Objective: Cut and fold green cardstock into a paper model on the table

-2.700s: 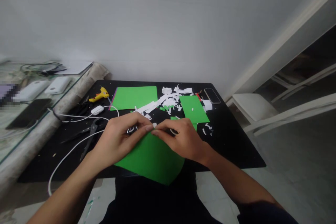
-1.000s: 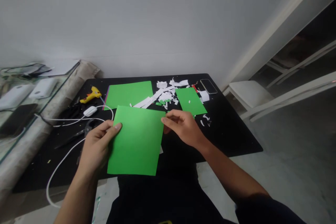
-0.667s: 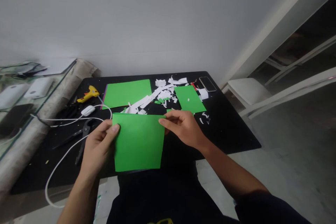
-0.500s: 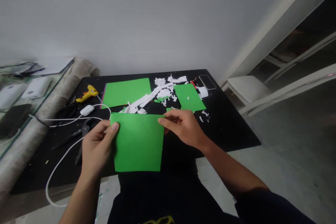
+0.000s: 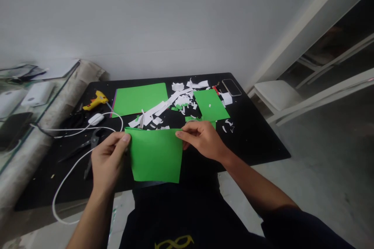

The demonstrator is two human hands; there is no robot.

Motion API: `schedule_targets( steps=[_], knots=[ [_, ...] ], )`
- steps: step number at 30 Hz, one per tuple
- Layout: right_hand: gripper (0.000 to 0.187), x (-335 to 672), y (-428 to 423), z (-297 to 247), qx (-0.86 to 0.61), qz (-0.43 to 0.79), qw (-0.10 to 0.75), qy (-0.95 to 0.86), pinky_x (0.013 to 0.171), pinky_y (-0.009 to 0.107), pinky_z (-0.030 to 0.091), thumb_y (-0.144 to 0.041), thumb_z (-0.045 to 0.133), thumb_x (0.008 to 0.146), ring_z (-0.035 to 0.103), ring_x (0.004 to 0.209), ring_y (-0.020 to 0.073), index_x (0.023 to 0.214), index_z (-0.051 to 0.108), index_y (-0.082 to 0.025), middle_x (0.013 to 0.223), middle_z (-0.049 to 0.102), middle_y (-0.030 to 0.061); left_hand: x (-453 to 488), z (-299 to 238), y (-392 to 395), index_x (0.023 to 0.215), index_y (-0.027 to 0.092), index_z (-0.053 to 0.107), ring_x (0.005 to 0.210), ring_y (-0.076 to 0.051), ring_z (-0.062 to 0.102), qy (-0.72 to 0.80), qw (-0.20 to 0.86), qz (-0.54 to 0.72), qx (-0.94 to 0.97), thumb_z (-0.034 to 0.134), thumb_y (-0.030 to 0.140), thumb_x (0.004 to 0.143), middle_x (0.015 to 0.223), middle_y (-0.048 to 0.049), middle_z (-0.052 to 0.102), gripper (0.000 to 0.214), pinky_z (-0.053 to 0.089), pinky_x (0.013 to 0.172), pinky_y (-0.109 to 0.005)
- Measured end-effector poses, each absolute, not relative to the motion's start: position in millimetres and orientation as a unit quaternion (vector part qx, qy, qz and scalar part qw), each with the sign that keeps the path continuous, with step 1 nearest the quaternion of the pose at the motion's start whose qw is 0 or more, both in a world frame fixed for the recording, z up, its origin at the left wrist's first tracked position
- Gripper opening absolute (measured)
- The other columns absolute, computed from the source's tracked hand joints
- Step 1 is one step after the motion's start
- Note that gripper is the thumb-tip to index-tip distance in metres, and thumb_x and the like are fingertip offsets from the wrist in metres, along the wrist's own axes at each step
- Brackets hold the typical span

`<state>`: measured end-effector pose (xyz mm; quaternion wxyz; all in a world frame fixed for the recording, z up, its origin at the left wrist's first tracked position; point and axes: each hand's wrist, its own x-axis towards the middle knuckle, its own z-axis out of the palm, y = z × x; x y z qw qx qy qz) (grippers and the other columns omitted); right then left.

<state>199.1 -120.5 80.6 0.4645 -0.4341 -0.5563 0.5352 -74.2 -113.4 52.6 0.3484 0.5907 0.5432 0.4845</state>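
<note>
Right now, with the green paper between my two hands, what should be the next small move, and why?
I would probably even up the green paper along its top with the left hand, while the right hand steadies it. Both hands pinch it near its upper corners, and beside the left hand a darker green edge shows behind the top, seemingly not flush.

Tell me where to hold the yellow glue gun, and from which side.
By the handle, probably from above and left: the yellow glue gun seems to lie flat on the black table, handle angled left and nearer, away from the protruding glue stick. A white cable block sits close on the near side.
</note>
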Motion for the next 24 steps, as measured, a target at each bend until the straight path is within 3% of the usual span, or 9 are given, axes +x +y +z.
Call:
schedule_targets(
  steps=[2, 5, 24],
  knots=[
    [0.03, 198.6, -120.9, 78.3, -0.44, 0.539, 0.463, -0.549, 0.055, 0.026, 0.06, -0.045, 0.084, 0.085, 0.073, 0.058, 0.0148, 0.074, 0.076, -0.018, 0.066, 0.071, 0.0002, -73.3, 51.1, -111.2, 0.083, 0.02, 0.071, 0.059, -0.012, 0.042, 0.563, 0.344, 0.524, 0.539, 0.077, 0.047, 0.088, 0.067, 0.0037, 0.055, 0.027, 0.03, 0.053, -0.027],
    [0.033, 198.9, -121.4, 76.6, -0.45, 0.546, 0.465, -0.531, 0.057, 0.028, 0.062, -0.048, 0.085, 0.083, 0.073, 0.059, 0.0164, 0.074, 0.076, -0.018, 0.066, 0.07, 0.0004, -71.8, 45.5, -108.8, 0.079, 0.019, 0.074, 0.06, -0.012, 0.043, 0.563, 0.341, 0.555, 0.509, 0.082, 0.042, 0.083, 0.066, 0.0036, 0.056, 0.025, 0.029, 0.055, -0.027],
    [0.034, 190.0, -133.1, 47.9, -0.465, 0.571, 0.487, -0.47, 0.059, 0.028, 0.062, -0.049, 0.087, 0.081, 0.071, 0.059, 0.0147, 0.074, 0.075, -0.019, 0.066, 0.071, 0.0002, -69.7, 38.4, -117.5, 0.083, 0.019, 0.072, 0.059, -0.012, 0.041, 0.573, 0.312, 0.518, 0.553, 0.074, 0.048, 0.089, 0.065, 0.0035, 0.053, 0.029, 0.032, 0.054, -0.024]
  ],
)
